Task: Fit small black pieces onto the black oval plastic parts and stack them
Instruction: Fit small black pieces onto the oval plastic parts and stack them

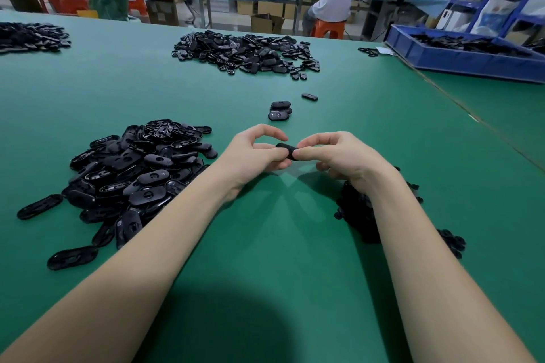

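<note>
Both hands meet above the green table (pixel 265 244) and hold one black oval part (pixel 285 150) between them. My left hand (pixel 253 153) pinches its left end, and my right hand (pixel 339 156) pinches its right end with thumb and fingers. A heap of black oval parts (pixel 138 174) lies to the left of my left forearm. Small black pieces (pixel 362 212) lie in a pile under and beside my right wrist, partly hidden by the arm. A short stack of fitted oval parts (pixel 279 110) stands just beyond my hands, with a single part (pixel 309 97) a little farther back.
A larger heap of black parts (pixel 247 51) lies at the far middle of the table, another heap (pixel 29 37) at the far left. A blue bin (pixel 460 57) with black parts stands at the far right. People sit at a blue bench behind.
</note>
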`<control>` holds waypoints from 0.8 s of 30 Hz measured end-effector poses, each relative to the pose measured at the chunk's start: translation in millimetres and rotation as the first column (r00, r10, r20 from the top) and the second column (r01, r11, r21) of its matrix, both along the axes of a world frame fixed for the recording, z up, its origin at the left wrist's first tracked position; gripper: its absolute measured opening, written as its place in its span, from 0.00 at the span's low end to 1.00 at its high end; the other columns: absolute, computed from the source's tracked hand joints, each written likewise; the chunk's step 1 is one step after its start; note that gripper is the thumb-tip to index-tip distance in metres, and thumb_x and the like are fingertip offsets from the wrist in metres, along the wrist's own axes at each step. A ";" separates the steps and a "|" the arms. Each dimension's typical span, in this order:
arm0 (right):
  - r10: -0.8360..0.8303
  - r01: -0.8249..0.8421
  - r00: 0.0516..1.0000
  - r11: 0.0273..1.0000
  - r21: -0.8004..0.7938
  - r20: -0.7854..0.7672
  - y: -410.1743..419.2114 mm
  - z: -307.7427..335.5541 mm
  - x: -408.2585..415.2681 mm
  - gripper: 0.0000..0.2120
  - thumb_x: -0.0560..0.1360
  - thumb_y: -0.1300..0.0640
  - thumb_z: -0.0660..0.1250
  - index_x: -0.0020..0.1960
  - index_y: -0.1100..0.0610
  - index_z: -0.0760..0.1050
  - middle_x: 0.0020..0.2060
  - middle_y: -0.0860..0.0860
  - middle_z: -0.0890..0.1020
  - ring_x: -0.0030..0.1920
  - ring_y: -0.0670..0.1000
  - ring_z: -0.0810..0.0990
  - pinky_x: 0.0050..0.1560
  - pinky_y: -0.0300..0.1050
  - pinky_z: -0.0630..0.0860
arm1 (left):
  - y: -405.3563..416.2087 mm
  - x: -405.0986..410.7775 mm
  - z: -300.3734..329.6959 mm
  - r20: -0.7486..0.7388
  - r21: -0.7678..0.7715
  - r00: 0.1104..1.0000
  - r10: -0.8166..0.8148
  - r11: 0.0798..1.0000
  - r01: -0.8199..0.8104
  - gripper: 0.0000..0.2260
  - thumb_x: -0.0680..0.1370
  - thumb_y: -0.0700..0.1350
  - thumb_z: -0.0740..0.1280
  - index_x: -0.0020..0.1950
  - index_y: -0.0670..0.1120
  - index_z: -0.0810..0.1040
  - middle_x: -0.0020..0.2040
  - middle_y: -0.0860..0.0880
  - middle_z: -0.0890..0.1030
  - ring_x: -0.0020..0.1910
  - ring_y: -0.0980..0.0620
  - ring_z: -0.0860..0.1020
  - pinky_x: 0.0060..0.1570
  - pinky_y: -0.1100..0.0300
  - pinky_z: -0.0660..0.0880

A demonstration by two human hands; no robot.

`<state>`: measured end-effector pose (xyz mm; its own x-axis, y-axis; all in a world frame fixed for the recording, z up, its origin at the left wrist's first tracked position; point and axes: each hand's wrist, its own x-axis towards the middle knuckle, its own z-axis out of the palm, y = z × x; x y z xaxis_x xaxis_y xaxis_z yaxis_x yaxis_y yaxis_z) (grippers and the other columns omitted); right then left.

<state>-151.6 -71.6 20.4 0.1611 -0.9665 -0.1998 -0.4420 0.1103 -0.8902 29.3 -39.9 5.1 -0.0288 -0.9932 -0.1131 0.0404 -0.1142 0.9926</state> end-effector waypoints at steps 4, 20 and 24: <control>-0.009 0.007 0.999 0.999 -0.037 -0.035 0.0 -4.3 3.1 0.06 0.70 0.52 0.80 0.42 0.51 0.84 0.31 0.45 0.77 0.30 0.46 0.69 0.28 0.36 0.63 | 2.8 -2.4 -1.9 0.081 -0.002 0.997 -0.015 1.000 0.015 0.07 0.76 0.33 0.71 0.53 0.41 0.83 0.40 0.44 0.85 0.38 0.51 0.82 0.44 0.65 0.80; 0.000 -0.004 0.998 0.998 -0.057 -0.070 2.7 -5.3 6.8 0.05 0.72 0.54 0.78 0.43 0.52 0.83 0.31 0.47 0.75 0.30 0.46 0.68 0.23 0.30 0.62 | 0.7 -6.3 -7.0 0.213 -0.030 0.977 0.012 1.000 -0.006 0.07 0.76 0.34 0.70 0.50 0.44 0.83 0.39 0.47 0.85 0.39 0.52 0.81 0.52 0.61 0.78; -0.003 -0.001 0.999 0.997 -0.079 -0.049 2.4 -7.5 7.1 0.05 0.73 0.54 0.78 0.44 0.53 0.83 0.32 0.46 0.78 0.29 0.44 0.72 0.24 0.30 0.65 | -0.9 -7.5 -10.1 0.196 -0.034 0.979 0.056 0.998 -0.050 0.07 0.76 0.34 0.71 0.48 0.46 0.83 0.43 0.45 0.87 0.40 0.51 0.83 0.54 0.57 0.80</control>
<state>-144.4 -69.3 12.9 0.1516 -0.9798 -0.1301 -0.4856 0.0408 -0.8732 21.8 -40.8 -5.0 0.0439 -0.9956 -0.0830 -0.1504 -0.0887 0.9846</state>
